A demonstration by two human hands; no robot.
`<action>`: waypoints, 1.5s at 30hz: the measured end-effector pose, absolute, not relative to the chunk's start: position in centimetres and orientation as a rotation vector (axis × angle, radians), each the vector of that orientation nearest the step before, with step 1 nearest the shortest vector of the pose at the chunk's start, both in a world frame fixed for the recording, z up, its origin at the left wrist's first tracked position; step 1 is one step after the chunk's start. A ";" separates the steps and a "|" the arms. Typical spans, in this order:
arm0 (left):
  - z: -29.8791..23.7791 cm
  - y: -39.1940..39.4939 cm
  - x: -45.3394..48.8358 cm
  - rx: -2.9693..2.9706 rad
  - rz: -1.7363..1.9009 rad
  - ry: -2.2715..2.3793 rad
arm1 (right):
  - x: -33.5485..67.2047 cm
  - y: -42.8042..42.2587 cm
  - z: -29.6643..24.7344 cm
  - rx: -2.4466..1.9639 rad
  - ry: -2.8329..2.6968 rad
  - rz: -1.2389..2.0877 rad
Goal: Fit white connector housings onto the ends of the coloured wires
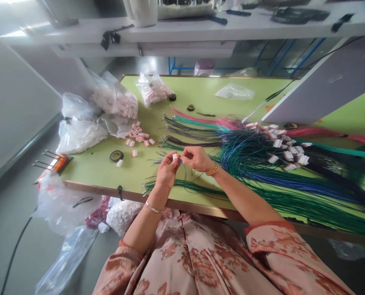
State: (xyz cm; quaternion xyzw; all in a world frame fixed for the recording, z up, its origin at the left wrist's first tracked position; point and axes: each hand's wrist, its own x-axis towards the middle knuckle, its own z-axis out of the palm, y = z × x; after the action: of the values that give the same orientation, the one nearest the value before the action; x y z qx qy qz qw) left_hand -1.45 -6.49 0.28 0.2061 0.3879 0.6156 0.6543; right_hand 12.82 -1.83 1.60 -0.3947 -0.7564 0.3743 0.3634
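Between the thumb and fingers of my left hand is a small white and orange connector housing. My right hand is closed in a pinch just to its right, on a thin wire whose tip is at or near the housing. Whether the tip is inside it I cannot tell. Under and beyond my hands lie bundles of wires: black, blue, pink and green. Loose connector housings are scattered to the left. Wired connectors are heaped on the bundles at the right.
Bags of housings stand at the table's left rear, beside a smaller bag. A roll of black tape lies left of my hands. An orange block with metal rods sits at the left corner. A shelf spans the back.
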 end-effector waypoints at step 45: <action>0.4 -4.0 -1.3 0.501 1.319 0.966 | 15.1 13.7 1.0 -1.775 -2.595 0.163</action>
State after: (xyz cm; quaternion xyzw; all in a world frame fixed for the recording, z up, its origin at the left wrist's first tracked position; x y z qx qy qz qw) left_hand -1.31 -4.03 0.37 0.2213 0.4263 0.5820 0.6562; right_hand 15.09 13.66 0.99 -0.5637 -0.8244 0.0517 -0.0034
